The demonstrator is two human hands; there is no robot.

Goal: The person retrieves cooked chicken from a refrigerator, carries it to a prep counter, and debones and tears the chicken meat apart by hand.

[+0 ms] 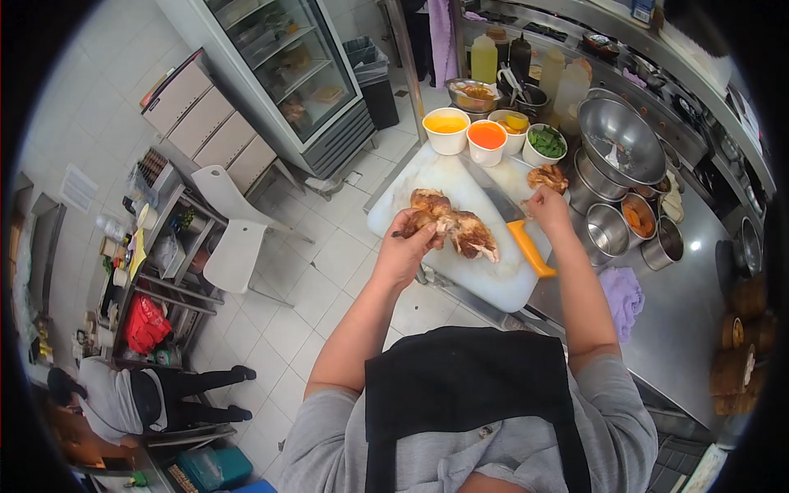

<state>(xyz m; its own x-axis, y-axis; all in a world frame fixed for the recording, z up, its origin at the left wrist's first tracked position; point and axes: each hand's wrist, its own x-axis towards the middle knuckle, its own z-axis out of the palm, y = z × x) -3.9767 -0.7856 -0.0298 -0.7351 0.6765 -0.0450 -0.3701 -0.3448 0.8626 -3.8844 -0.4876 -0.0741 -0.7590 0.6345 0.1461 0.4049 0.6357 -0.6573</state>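
My left hand (404, 246) grips a browned piece of roast chicken (474, 236) by its near left side, over a white cutting board (509, 283). Pale torn meat shows in the middle of the piece. To the right, my right hand (548, 210) is closed, fingertips pinched together; what they hold, if anything, is too small to make out. Just beyond those fingers lies a smaller browned chicken piece (548, 177). Between my hands a knife with an orange handle (532, 249) rests on the board, its wide blade pointing away from me.
Tubs of yellow sauce (447, 130), orange sauce (487, 142) and green leaves (546, 144) line the board's far edge. Steel bowls (620, 140) and pots stand at right, near a purple cloth (622, 302). A white chair (233, 255) and another person (123, 398) are at left.
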